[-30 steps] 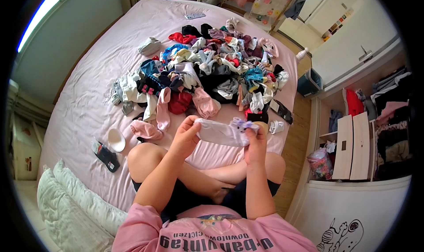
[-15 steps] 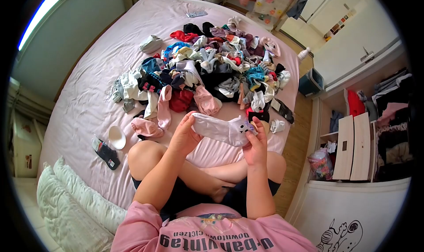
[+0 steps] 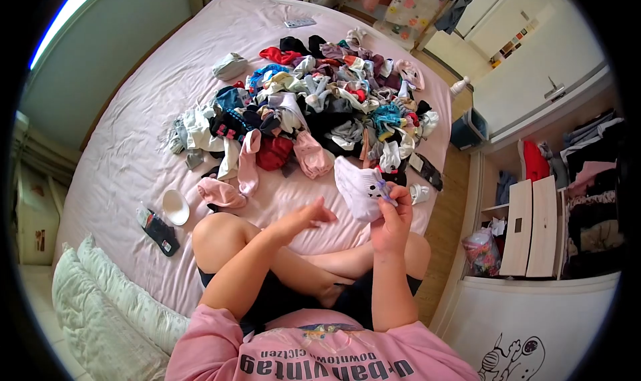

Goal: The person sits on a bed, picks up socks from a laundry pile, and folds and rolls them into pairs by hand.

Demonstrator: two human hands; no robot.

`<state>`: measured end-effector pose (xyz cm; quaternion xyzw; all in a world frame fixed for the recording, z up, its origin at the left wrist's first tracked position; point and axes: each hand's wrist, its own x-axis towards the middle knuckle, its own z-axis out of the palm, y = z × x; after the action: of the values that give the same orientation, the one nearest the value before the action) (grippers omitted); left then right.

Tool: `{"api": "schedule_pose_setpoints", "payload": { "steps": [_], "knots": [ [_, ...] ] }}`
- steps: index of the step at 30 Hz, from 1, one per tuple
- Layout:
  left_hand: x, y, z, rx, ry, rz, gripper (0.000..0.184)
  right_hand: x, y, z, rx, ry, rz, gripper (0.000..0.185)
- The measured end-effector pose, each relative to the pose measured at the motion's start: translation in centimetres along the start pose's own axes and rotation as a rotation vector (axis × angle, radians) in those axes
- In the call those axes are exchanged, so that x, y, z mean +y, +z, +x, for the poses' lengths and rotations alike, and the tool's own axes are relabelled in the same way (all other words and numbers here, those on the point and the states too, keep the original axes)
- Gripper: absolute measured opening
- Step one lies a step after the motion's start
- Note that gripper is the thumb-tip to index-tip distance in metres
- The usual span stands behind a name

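Head view. Bottom of frame: pink shirt (image 3: 320,354), dark shorts (image 3: 284,294), legs (image 3: 217,231) crossed on the bed (image 3: 133,167); the pose probably leaves both arms free over the lap. Pillows (image 3: 110,314) lower left, off to the side.

Left hand (image 3: 308,217), center: fingers apart and a bit blurred, nothing visible in it, short of the sock. Right hand (image 3: 392,226), right of center: thumb and fingers pinched on the frilled cuff of a pale sock (image 3: 359,189). Sock sits just above center-right, raised over the sheet, toe end pointing up-left. Cuff grip likely because the frill is an easy edge to pinch and leaves the foot part free. Face print is on show near the cuff.

Left of the knees: white oval item (image 3: 176,207) next to a dark item (image 3: 160,234), looks bagged; both apart from the heap.

Farther, mid-frame: mixed clothing pile (image 3: 327,104), fronting the knees, presumably for reach. Grey bundle (image 3: 229,66) lies apart, upper left of it. Flat phone-like item (image 3: 299,23) at top, beyond the pile.
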<state>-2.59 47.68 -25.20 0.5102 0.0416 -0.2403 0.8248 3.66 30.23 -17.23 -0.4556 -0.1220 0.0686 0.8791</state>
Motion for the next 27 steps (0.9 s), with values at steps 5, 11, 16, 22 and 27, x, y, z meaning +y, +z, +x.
{"api": "schedule_pose_setpoints", "payload": {
  "steps": [5,11,16,22,27],
  "knots": [
    [1.6,4.3,0.0,-0.134,0.3,-0.814,0.06,1.5,2.0,-2.4,0.123,0.182,0.275,0.015],
    [2.3,0.8,-0.7,0.292,0.61,-0.656,0.035,5.1,-0.5,-5.2,0.132,0.229,0.136,0.017],
    [3.2,0.6,-1.7,0.282,0.539,-0.305,0.027,3.6,-1.8,-3.6,-0.041,0.304,-0.198,0.053],
    [2.0,1.1,-1.6,0.07,0.401,0.005,0.029,0.9,-0.3,-0.5,-0.372,0.45,-0.229,0.048],
    [2.2,0.5,-2.0,0.05,0.331,0.079,0.023,1.8,0.0,-0.3,-0.343,0.38,-0.359,0.028]
  ]
}}
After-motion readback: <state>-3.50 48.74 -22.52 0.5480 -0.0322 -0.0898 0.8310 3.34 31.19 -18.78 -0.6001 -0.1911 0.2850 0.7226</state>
